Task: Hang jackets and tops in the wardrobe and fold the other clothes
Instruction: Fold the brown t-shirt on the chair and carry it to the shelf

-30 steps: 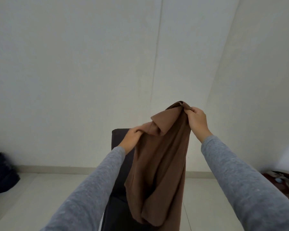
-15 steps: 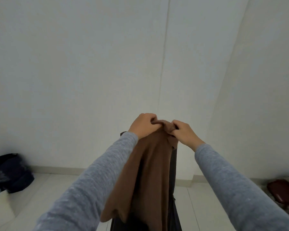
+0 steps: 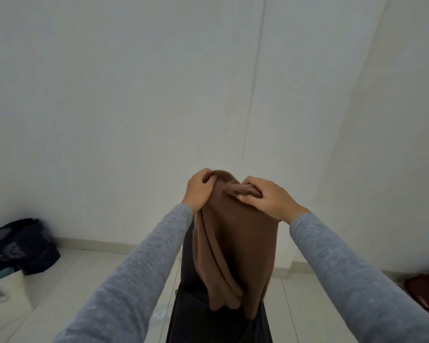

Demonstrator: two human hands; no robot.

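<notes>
Brown garment (image 3: 235,238) | gripped by both hands — black chair (image 3: 191,308) beneath, mostly hidden

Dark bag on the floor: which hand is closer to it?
Left. The left hand grips the top of the brown garment on the side facing the dark bag, which sits on the floor far left. The right hand pinches the same garment farther right.

a brown garment (image 3: 235,233) of soft, matt, slightly fuzzy cloth, seen against a dark chair back (image 3: 201,318) in smooth, matt fabric. the person's grey sleeves (image 3: 139,276) are a flecked knit. the wall (image 3: 134,95) is flat matt white, and the pale floor tiles (image 3: 67,276) are smooth with a faint sheen.
</notes>
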